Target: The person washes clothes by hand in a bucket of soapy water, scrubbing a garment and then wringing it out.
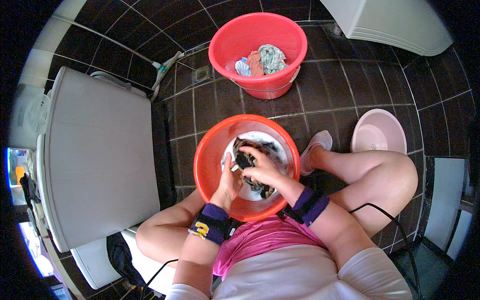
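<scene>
A wet black-and-brown patterned cloth [245, 160] is bunched up over the white suds [258, 135] inside an orange-red plastic basin [210, 168]. My left hand [230, 182] holds its left side, thumb up, with the other fingers partly hidden. Against that hand shows a small white piece [235, 167], too small to identify. My right hand [262, 167] grips the cloth from the right, its fingers curled over the top. More of the same cloth hangs below the hands into the suds.
Beyond the basin stands a red bucket [258, 88] with several crumpled cloths [272, 59] in it. A pink basin [378, 129] sits at the right, by my knee. A large white appliance [101, 157] borders the left. Dark tiles [326, 86] cover the floor, with a drain [202, 74].
</scene>
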A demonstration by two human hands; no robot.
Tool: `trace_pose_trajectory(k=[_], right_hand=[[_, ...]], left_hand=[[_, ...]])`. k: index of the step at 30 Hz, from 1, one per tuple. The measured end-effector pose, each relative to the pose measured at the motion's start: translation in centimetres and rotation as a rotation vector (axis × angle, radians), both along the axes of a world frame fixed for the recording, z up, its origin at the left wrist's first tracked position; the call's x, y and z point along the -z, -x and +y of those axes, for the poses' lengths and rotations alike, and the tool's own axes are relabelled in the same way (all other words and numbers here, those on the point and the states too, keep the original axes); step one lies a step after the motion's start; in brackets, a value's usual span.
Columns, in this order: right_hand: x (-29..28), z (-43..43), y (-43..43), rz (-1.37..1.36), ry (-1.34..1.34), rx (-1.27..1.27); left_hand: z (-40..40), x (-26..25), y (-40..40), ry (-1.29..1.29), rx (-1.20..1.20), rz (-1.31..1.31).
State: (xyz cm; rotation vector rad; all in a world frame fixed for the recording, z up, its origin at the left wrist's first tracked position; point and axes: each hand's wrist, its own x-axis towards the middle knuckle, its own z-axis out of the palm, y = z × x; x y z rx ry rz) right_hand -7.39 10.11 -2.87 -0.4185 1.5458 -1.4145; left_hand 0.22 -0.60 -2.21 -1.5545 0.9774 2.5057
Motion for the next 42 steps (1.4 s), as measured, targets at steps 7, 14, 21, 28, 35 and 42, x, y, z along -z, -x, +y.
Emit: trace_pose_trajectory(k=[7,14,21,28,35,42], right_hand=[[-1.4,0.1,-0.5,0.272,0.189,-0.224],[-0.5,0.6,0.6,0.588,-0.129,0.165],[-3.4,-0.5,-3.5,0.822,0.041,0.192],[-1.7,-1.0,-2.3,0.931,-0.004,0.313],[0.1,-0.9,-0.8,0.839,-0.047,0.343],[-2.6,-1.7,-2.4,0.793,0.005,0.3]], left_hand=[[-4.0,4.8,-0.3,-0.258,-0.073,0.317],[-1.4,5.0,-0.5,0.089,-0.326,0.079],[-0.6,4.2,0.9,-0.06,-0.244,0.286],[1.5,1.2,2.0,0.173,-0.316,0.065],[2.1,1.3,1.5,0.182,-0.338,-0.007],[0.9,-0.2,1.0,0.167,-0.273,0.035]])
